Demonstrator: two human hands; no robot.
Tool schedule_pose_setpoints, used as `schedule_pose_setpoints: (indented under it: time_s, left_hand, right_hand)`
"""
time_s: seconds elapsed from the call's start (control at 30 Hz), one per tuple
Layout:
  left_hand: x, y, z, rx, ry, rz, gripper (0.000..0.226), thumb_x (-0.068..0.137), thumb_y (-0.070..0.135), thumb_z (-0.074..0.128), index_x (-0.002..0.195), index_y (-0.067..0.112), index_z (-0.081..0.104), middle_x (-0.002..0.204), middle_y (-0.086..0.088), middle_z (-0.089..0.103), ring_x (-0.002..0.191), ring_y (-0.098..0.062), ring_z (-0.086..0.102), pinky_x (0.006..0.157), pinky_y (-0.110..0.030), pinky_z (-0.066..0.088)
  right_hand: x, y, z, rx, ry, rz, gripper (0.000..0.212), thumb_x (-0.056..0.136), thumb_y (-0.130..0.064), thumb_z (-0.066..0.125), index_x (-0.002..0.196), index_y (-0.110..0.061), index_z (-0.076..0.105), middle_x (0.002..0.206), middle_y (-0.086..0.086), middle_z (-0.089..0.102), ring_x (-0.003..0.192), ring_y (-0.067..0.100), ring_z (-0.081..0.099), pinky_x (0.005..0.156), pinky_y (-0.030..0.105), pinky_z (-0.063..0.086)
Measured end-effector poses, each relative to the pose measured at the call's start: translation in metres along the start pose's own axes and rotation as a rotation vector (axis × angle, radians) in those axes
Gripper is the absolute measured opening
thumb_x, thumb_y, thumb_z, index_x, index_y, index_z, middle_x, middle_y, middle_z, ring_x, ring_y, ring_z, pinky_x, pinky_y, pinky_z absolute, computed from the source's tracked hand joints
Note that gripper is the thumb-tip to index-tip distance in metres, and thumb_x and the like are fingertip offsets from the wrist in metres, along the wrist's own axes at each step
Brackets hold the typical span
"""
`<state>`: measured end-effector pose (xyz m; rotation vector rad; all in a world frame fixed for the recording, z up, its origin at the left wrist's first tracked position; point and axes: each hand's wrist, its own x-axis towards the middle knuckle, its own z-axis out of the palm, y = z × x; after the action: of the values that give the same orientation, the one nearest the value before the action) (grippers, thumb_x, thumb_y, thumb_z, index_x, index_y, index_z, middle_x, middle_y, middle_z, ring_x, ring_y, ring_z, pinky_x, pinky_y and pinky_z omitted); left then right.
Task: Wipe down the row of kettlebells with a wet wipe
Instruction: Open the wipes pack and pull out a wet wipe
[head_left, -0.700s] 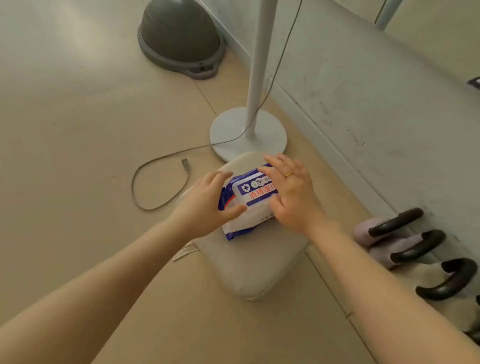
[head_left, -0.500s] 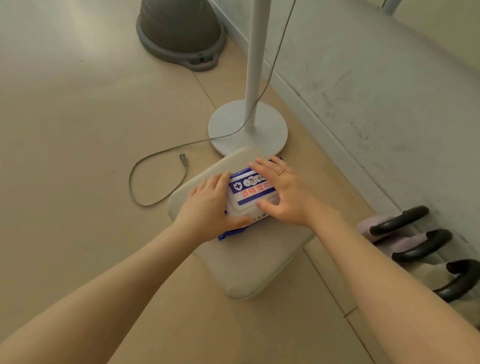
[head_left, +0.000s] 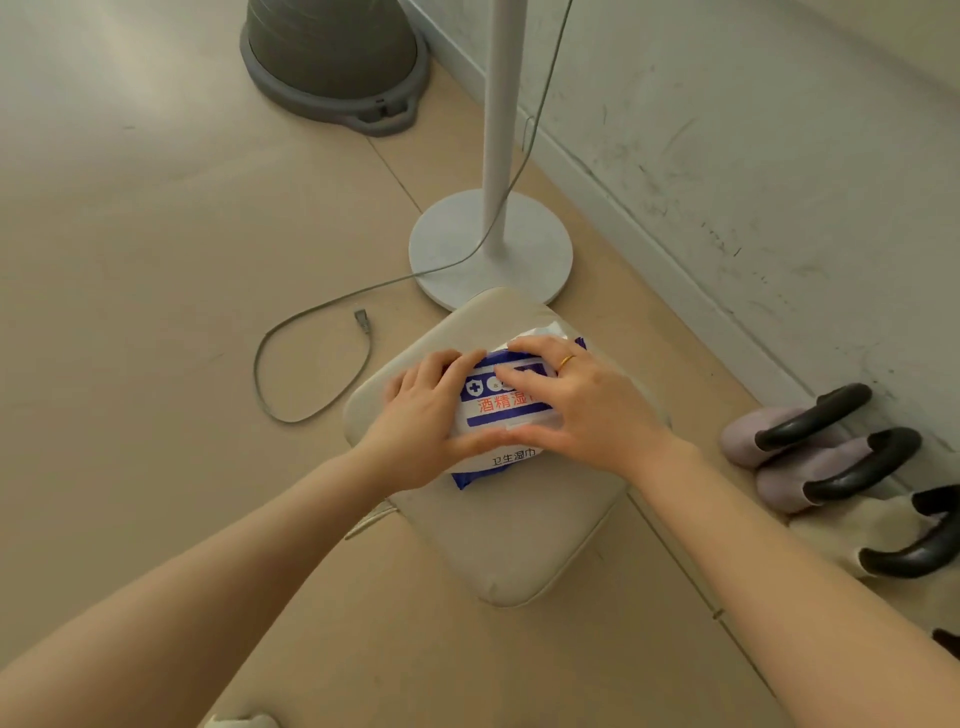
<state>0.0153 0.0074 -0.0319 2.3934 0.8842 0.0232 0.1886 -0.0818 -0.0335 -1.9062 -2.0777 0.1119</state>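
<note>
A blue and white pack of wet wipes (head_left: 501, 415) lies on a beige cushion (head_left: 519, 540) on the floor. My left hand (head_left: 421, 426) grips the pack's left side, thumb along its near edge. My right hand (head_left: 587, 410), with a gold ring, lies over the pack's right half, fingers reaching across its top label. A row of soft kettlebells with black handles stands along the wall at right: a mauve one (head_left: 748, 439), a second mauve one (head_left: 784, 480) and a cream one (head_left: 841, 535). No loose wipe is visible.
A white stand's round base (head_left: 447, 239) and pole (head_left: 501, 119) rise just behind the cushion. A grey cable (head_left: 311, 322) loops on the floor to the left. A grey dome-shaped object (head_left: 332, 62) sits at the back. The wall (head_left: 753, 130) runs along the right.
Both hands have settled tighter onto the pack. My right fingers have slid left across its top label, and the pack lies flatter on the cushion. The view has shifted slightly.
</note>
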Motion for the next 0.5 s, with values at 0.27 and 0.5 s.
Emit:
schedule_pose_setpoints:
  time_s: [0.27, 0.5]
  left_hand:
    - [-0.002, -0.006, 0.016, -0.168, 0.156, 0.004, 0.111, 0.063, 0.058, 0.072, 0.147, 0.029, 0.006, 0.138, 0.006, 0.044, 0.131, -0.014, 0.035, 0.102, -0.019, 0.01]
    - [-0.002, -0.014, 0.023, -0.367, 0.307, 0.026, 0.111, 0.053, 0.063, 0.068, 0.132, 0.058, -0.01, 0.151, 0.0, 0.027, 0.137, -0.018, 0.029, 0.113, -0.042, 0.026]
  right_hand:
    - [0.015, -0.004, -0.016, 0.365, 0.082, 0.174, 0.048, 0.086, -0.051, 0.039, 0.091, -0.016, 0.072, 0.086, -0.004, 0.069, 0.08, 0.015, 0.06, 0.069, 0.036, 0.05]
    - [0.047, -0.012, -0.006, 0.344, 0.333, 0.59, 0.035, 0.084, -0.029, 0.065, 0.108, -0.01, 0.049, 0.111, 0.004, 0.051, 0.086, 0.017, 0.053, 0.067, 0.031, 0.043]
